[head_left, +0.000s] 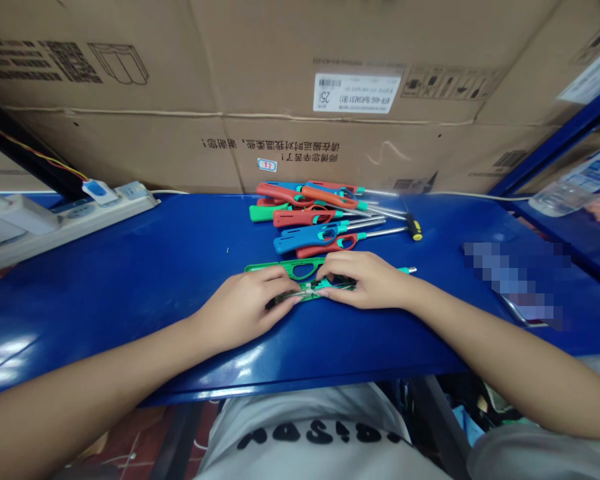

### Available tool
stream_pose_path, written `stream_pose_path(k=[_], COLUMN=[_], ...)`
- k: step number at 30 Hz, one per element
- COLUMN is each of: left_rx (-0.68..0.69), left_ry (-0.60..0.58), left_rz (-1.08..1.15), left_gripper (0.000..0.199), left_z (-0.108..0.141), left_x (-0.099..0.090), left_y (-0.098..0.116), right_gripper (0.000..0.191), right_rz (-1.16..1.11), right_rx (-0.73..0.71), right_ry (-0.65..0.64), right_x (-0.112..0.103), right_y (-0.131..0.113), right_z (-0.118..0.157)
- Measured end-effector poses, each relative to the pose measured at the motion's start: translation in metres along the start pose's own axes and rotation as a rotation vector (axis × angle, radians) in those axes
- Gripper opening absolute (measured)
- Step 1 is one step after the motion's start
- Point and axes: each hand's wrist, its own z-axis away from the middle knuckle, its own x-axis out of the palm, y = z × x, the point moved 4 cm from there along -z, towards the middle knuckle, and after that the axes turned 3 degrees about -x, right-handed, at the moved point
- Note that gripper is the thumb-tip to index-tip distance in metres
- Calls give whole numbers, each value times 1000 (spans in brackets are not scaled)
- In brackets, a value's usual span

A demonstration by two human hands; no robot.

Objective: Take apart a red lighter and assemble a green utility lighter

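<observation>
An opened green long-neck lighter (313, 291) lies on the blue tabletop, its inner parts showing between my hands. My left hand (253, 300) has its fingers closed on the lighter's left part. At the trigger end my right hand (367, 280) pinches the lighter with thumb and fingers, and the metal tube's tip sticks out beyond it. Just behind lies the green shell half (300, 268) with its trigger loop, partly covered by my fingers. Which small inner part each fingertip presses cannot be made out.
A pile of red, blue and green long-neck lighters (307, 219) lies behind my hands, beside a small yellow-and-black screwdriver (415, 227). A power strip (80, 217) is at left, a blurred-out phone (523, 287) at right. Cardboard boxes (280, 127) wall off the back.
</observation>
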Motion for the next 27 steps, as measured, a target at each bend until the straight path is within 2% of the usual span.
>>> stream_pose_path(k=[22, 27], left_rx=[-72, -80], left_ry=[47, 48], left_rz=[130, 137], left_gripper=[19, 19], left_z=[0, 0], left_x=[-1, -2], left_y=[0, 1], right_gripper=[17, 18], right_rz=[3, 32], right_rx=[18, -29], right_ry=[-5, 20], right_x=[0, -1], right_y=[-1, -1], right_z=[-1, 1])
